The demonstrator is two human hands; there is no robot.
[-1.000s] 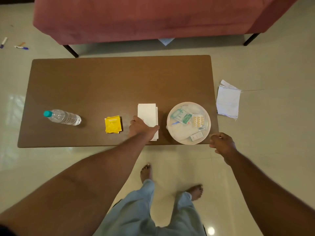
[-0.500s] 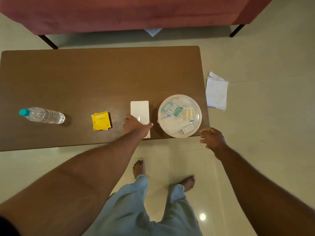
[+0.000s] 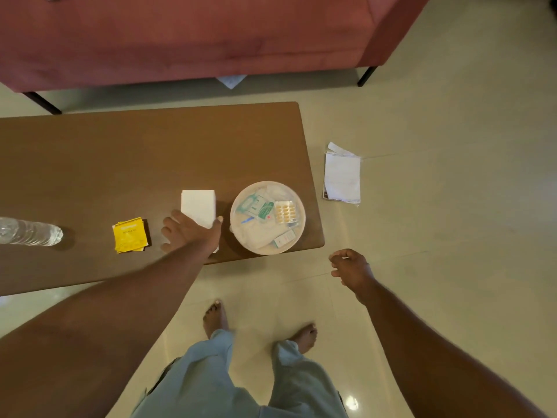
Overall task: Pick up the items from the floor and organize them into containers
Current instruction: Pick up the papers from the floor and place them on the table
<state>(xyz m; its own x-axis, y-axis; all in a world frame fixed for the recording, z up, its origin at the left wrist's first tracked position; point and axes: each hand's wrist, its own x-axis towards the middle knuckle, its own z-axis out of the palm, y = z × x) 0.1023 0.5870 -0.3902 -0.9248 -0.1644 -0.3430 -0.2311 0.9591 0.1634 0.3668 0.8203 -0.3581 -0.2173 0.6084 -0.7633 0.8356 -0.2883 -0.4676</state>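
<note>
Brown worktop [image 3: 150, 152]: left hand [image 3: 193, 233] lies flat, fingers spread, on the white napkin stack [image 3: 197, 206], prob squaring it beside the round container [image 3: 241, 233], right hand [image 3: 351, 268] loosely curled, empty, near the floor papers [image 3: 342, 178].

Matt wooden table [image 3: 150, 152], glossy floor [image 3: 452, 236]
</note>
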